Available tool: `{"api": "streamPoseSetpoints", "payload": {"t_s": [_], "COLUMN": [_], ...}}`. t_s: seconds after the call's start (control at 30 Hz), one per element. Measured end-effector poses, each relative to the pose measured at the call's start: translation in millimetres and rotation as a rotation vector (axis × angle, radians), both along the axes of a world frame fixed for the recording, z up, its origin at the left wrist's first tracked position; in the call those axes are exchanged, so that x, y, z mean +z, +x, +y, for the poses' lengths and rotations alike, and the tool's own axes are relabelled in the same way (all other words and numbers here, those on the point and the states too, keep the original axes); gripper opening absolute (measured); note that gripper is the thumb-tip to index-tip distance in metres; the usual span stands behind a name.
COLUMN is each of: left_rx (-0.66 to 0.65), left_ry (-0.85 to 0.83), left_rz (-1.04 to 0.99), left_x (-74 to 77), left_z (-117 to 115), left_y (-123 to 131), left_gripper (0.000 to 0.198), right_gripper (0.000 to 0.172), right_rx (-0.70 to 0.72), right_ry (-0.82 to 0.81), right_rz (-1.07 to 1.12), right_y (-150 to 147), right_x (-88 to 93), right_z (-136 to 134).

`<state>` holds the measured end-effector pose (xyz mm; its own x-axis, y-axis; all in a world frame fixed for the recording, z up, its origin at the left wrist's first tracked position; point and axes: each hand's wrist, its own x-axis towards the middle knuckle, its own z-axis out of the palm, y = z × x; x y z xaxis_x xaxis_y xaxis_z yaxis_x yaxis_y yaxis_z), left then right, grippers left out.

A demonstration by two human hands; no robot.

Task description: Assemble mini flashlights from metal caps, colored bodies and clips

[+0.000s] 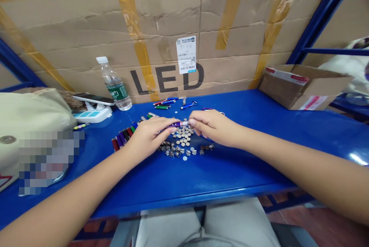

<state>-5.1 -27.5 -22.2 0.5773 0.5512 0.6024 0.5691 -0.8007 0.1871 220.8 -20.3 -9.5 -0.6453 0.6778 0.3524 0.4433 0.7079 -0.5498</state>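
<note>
Between my two hands is a small purple keychain flashlight (176, 124) with a silver, labelled section, lying level above the table. My left hand (147, 133) grips its purple end between thumb and fingers. At the silver end, the thumb and curled fingers of my right hand (215, 126) are pinched shut; whether a separate small part is in them is hidden. Below lie several button cells (184, 136) in a loose patch. Nearer me is a row of small silver metal pieces (172, 150). Coloured flashlight tubes (123, 138) line up beside my left hand, partly covered by it.
Several blue, red and green flashlights (165, 103) lie at the back of the blue table (161, 183). A water bottle (117, 87), power strip (93, 115) and phone (93, 98) stand left, near a pale bag (31, 120). An open cardboard box (296, 87) sits back right.
</note>
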Motion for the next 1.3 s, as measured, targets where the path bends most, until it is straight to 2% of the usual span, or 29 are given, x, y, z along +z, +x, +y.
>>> {"api": "streamPoseSetpoints", "payload": {"t_s": [0.17,0.23,0.3,0.37,0.4,0.5,0.57,0.6,0.67,0.8,0.87,0.9,0.93,1.07,1.13,1.2,1.3], "left_rx": [0.043,0.029,0.031,0.061,0.077,0.071,0.066,0.070,0.074,0.018,0.010,0.016,0.028,0.063,0.055,0.037,0.001], "left_ry": [0.377,0.420,0.372,0.231,0.133,-0.191,-0.288,-0.272,-0.125,0.254,0.305,0.280,0.222,-0.105,-0.174,-0.111,0.070], "left_rz": [0.150,0.202,0.200,0.128,0.077,-0.039,-0.078,-0.086,-0.069,0.051,0.065,0.054,0.034,-0.073,-0.108,-0.100,0.000], "left_x": [1.1,2.2,2.6,1.9,1.3,-0.9,-2.3,-3.0,-4.3,-5.2,-4.3,-3.6,-2.9,-2.2,-3.9,-6.4,-8.6], "left_z": [-3.7,-4.0,-2.8,-0.7,0.3,1.4,0.6,0.1,-0.7,0.2,0.7,0.7,0.4,-2.0,-2.3,-1.5,0.5], "left_y": [-2.5,-3.6,-3.0,-0.3,1.7,7.4,9.2,9.2,7.4,2.3,2.8,4.3,6.4,16.0,17.5,15.7,11.0], "left_gripper": [0.024,0.025,0.026,0.026,0.027,0.030,0.032,0.032,0.030,0.024,0.023,0.023,0.024,0.026,0.026,0.025,0.025], "right_gripper": [0.027,0.027,0.029,0.033,0.037,0.039,0.036,0.036,0.041,0.046,0.045,0.045,0.045,0.045,0.042,0.045,0.055], "right_rx": [0.062,0.079,0.079,0.056,0.023,-0.120,-0.174,-0.184,-0.202,-0.160,-0.118,-0.117,-0.139,-0.301,-0.332,-0.347,-0.296], "right_ry": [-0.640,-0.827,-0.889,-0.770,-0.626,-0.043,0.203,0.234,0.137,-0.413,-0.604,-0.606,-0.530,0.132,0.293,0.282,-0.038], "right_rz": [0.315,0.372,0.364,0.289,0.236,0.018,-0.107,-0.129,-0.059,0.205,0.225,0.202,0.167,-0.049,-0.130,-0.116,-0.018], "right_y": [-6.3,-7.6,-7.6,-6.0,-4.8,-1.2,-1.4,-2.7,-7.6,-17.3,-17.1,-15.6,-13.5,-5.8,-6.2,-9.5,-15.0], "right_x": [-6.6,-7.9,-8.0,-7.2,-6.7,-6.3,-7.5,-8.4,-10.3,-11.0,-9.6,-8.7,-7.9,-8.0,-10.5,-13.3,-14.5], "right_z": [1.1,2.7,3.9,4.5,4.8,5.2,4.5,3.6,0.6,-4.0,-2.6,-1.1,0.5,4.6,4.8,4.7,4.5]}}
